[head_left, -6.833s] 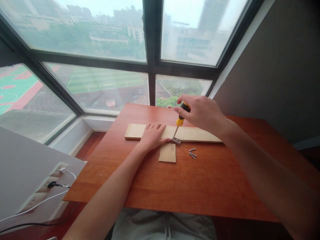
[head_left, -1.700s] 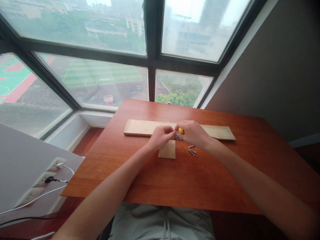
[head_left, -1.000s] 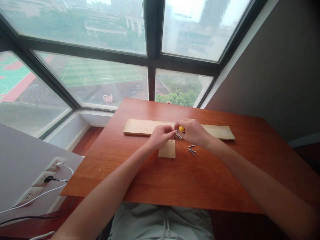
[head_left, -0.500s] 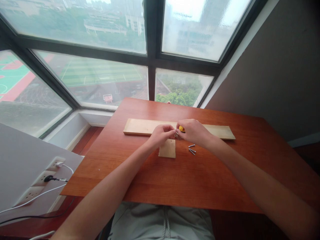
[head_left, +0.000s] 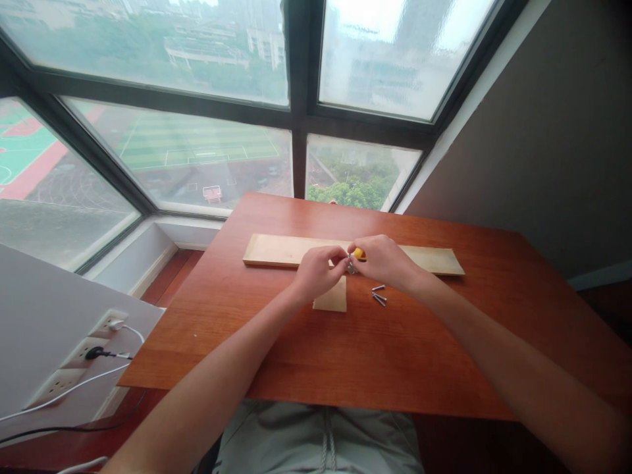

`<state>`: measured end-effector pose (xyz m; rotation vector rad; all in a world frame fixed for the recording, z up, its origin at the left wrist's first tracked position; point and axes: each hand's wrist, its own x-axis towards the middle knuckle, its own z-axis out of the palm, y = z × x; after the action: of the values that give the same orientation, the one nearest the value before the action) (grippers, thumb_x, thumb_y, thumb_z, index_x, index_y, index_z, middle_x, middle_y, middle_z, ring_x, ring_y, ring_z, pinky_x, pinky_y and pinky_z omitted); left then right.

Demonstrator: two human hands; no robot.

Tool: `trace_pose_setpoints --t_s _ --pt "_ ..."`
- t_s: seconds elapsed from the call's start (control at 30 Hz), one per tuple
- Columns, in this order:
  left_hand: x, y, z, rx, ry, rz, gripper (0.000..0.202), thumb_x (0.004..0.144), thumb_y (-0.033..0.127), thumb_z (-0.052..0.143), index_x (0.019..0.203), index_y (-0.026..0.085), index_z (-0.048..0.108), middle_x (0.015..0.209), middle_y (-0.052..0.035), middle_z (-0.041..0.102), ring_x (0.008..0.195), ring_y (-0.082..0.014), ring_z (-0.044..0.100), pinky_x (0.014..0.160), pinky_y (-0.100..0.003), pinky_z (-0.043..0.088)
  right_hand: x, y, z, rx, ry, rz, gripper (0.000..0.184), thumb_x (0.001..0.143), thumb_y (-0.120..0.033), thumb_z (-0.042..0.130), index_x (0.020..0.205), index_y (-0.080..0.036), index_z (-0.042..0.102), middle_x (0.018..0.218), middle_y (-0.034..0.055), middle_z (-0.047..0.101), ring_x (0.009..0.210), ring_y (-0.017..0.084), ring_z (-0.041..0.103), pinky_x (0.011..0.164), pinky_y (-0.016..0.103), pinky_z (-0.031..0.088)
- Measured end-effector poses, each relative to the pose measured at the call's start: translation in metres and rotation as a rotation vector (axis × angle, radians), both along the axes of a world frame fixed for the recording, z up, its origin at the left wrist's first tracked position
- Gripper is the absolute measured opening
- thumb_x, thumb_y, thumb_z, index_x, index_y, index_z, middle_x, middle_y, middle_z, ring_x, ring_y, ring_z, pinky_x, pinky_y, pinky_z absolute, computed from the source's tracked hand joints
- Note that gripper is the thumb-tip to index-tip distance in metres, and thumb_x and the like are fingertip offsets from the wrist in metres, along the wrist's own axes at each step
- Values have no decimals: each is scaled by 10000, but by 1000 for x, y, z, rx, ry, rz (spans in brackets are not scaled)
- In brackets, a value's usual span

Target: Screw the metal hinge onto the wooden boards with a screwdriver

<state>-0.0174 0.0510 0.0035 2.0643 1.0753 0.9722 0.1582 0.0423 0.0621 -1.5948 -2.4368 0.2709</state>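
My left hand [head_left: 322,270] and my right hand [head_left: 384,261] meet over the long pale board [head_left: 279,251], fingertips almost touching. A small shiny metal piece [head_left: 351,266] shows between them; its exact kind is too small to tell. The fingers of both hands are pinched together around it. A yellow object [head_left: 360,253] shows by my right fingers, mostly hidden, and I cannot tell whether it is held. Below my left hand lies a small square of wood [head_left: 332,299], its upper part covered. Several silver screws [head_left: 378,295] lie on the table to its right.
The reddish-brown wooden table [head_left: 296,355] spans the space in front of me, its near edge close to my lap. Large windows [head_left: 207,145] rise behind it. At the left, wall sockets [head_left: 89,351] have plugs and cables. A grey wall [head_left: 533,145] stands at the right.
My left hand has turned and shifted slightly to the right, and the small metal piece between the fingertips has tilted. Boards and loose screws lie as before.
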Motion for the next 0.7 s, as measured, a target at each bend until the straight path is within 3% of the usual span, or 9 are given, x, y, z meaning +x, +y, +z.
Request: trace_pose_setpoints --t_s 0.13,0.33,0.7 --pt "-1 -1 1 97 88 56 147 859 239 584 773 185 690 751 -26 727 661 -141 621 611 -233 412 4 0 -1 44 12 -24 299 864 -268 588 1120 -176 713 992 80 768 900 222 699 722 281 438" --pt "-1 -1 -1 96 131 67 155 859 260 588 758 191 683 743 -28 721 670 -153 624 620 -244 411 5 -3 0 37 -38 -84 148 835 -289 614 886 -199 720 798 58 748 736 203 677 607 273 391" --pt "-1 -3 -3 169 184 28 150 873 265 557 783 204 661 769 -33 691 682 -152 593 627 -253 388 2 -5 0 -30 59 2 143 805 -269 635 868 -208 747 779 34 756 711 177 680 626 251 408"
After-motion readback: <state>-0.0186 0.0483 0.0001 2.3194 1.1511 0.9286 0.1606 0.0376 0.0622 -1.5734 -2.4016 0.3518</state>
